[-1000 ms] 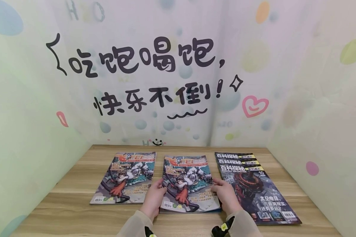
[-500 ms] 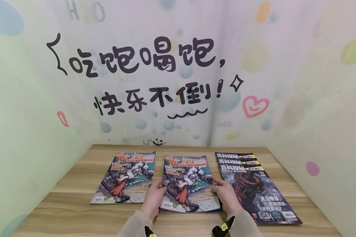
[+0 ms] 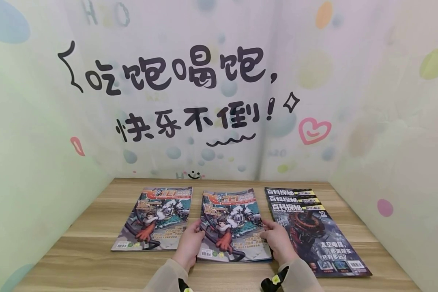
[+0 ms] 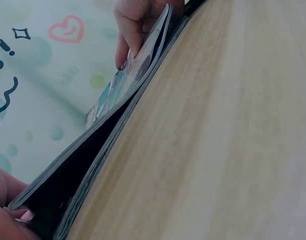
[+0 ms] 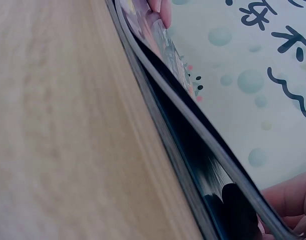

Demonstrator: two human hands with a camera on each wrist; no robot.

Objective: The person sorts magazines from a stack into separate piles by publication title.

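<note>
A comic-style magazine [image 3: 230,227] with an orange title lies in the middle of the table, between both hands. My left hand [image 3: 190,245] grips its left edge, thumb on the cover and fingers beneath. On the opposite edge, my right hand [image 3: 279,241] pinches it the same way. Both wrist views show this magazine's sides raised off another magazine [image 4: 93,175] underneath, with a dark gap between them. The lower magazine's cover is mostly hidden.
To the left lies a magazine [image 3: 157,221] with the same cover. On the right, several dark science magazines [image 3: 314,231] overlap in a fanned stack, close beside my right hand. The wooden table [image 3: 95,271] meets a printed curtain [image 3: 219,162] behind.
The top middle magazine's far edge has risen slightly, more so at its right corner. Both hands keep their grip at the same place; the other magazines have not moved.
</note>
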